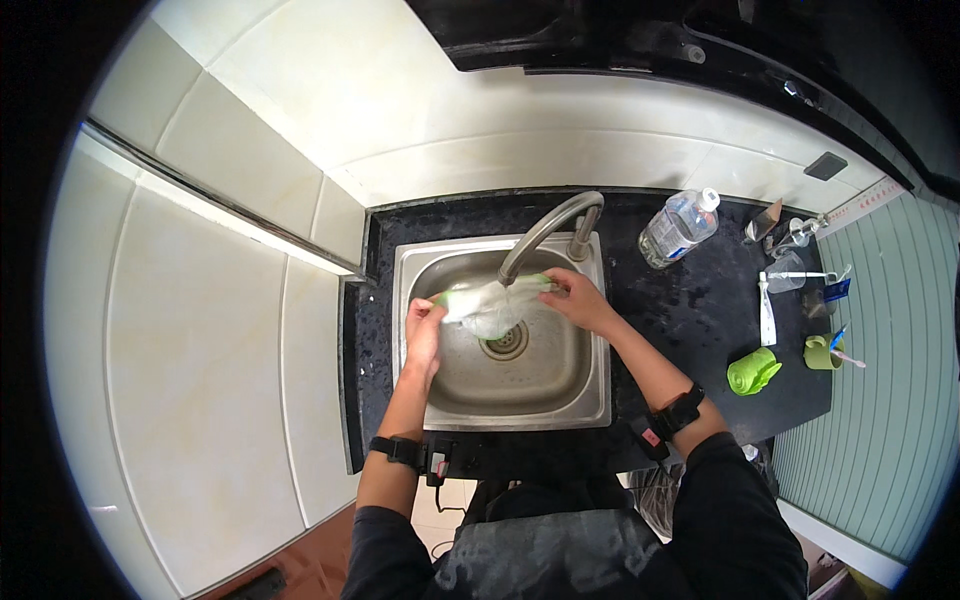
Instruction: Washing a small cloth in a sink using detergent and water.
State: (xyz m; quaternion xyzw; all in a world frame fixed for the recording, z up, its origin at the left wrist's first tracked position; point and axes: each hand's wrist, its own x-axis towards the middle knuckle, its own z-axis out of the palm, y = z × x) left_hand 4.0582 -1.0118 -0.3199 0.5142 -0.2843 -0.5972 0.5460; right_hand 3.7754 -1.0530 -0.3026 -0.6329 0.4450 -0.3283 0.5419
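A white cloth with green edging [491,307] is stretched between my two hands over the stainless steel sink [517,386]. My left hand [424,330] pinches its left end, close to the basin's left wall. On the other side my right hand [576,300] grips the upper right end. Directly above the cloth is the spout of the curved metal faucet [551,217]. The cloth looks wet, though I cannot clearly tell whether water is running. Below its lower edge the drain [504,341] shows partly.
On the black countertop [667,315] to the right stand a clear plastic bottle [677,229] and a green mug with toothbrushes [821,352]. A rolled green cloth [752,371] and a toothpaste tube [766,311] lie nearby. A dark cabinet or hood [600,37] overhangs the back wall.
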